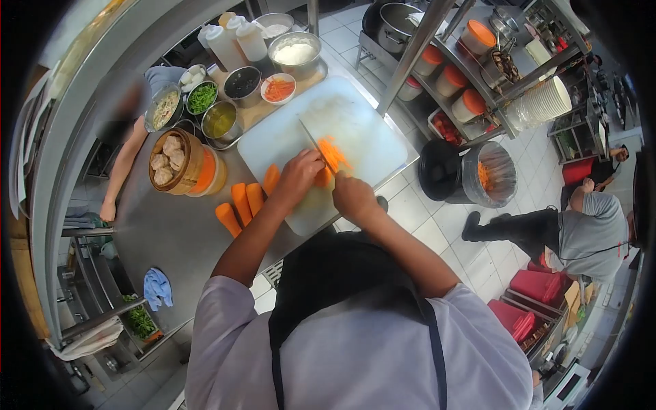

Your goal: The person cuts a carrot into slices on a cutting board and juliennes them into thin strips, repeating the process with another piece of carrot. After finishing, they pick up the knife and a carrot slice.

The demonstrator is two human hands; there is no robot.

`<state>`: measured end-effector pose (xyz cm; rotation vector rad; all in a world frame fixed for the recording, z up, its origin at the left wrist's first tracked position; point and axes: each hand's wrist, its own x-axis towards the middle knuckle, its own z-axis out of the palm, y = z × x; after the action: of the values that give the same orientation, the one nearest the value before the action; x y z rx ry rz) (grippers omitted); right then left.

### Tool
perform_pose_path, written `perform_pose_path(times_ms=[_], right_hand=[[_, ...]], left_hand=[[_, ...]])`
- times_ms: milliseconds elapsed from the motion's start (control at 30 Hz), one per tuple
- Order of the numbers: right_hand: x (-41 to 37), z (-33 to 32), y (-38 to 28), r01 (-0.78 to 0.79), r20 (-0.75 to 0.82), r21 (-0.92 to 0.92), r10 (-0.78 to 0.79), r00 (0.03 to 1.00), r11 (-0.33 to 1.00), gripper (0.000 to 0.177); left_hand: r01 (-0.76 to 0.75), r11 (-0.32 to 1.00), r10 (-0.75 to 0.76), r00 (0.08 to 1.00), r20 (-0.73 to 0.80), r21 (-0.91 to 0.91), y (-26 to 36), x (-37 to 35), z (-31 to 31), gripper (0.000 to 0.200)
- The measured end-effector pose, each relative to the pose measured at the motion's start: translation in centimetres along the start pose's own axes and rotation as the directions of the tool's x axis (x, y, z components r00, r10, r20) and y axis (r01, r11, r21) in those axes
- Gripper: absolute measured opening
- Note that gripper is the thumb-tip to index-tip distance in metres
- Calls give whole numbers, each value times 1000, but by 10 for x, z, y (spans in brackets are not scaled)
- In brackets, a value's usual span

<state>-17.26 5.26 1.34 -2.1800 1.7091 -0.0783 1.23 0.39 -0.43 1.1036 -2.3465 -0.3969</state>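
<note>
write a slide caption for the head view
Slicing a carrot on a cutting board: right hand on the knife, left hand steadying it, peeled carrots waiting on the steel counter

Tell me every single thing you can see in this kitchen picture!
white plastic cutting board: one, white, on the steel counter
orange half-cut carrot: one, orange, on the board
orange carrot slices: small pile, orange, on the board
silver steel knife: one, silver, above the slices
orange peeled carrots: four, orange, left of the board
round bamboo steamer: one, tan, holding dumplings, left on the counter
white plastic squeeze bottles: several, white, far end
blue cloth: one, blue, counter's near edge
black round bin: one, black, floor at right
left hand: one, gripping the half-cut carrot
right hand: one, gripping the knife
</note>
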Motion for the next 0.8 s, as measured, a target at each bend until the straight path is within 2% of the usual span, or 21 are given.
perform_pose_path(times_ms=[67,200,400,500,567,800], right_hand=[[9,31,3,-9,-48,30,11,999,999,13],[13,28,8,-17,6,61,17,1000,998,15],[-24,28,17,104,-161,276,-60,985,955,23],[-24,24,18,-9,-48,266,23,999,964,30],[-19,14,13,-5,6,193,4,1000,981,28],[-41,-32,-11,-23,142,46,17,990,999,26]], left_hand=[[-5,998,1,998,-62,-58,6,-1,-2,18],[3,998,-8,997,-79,-64,10,1,-3,17],[54,998,-51,993,-102,20,8,-12,6,14],[49,997,-43,993,-108,54,2,-21,11,15],[42,997,-32,985,-168,58,1,-24,15,13],[66,997,-62,995,-84,43,-7,-18,9,10]])
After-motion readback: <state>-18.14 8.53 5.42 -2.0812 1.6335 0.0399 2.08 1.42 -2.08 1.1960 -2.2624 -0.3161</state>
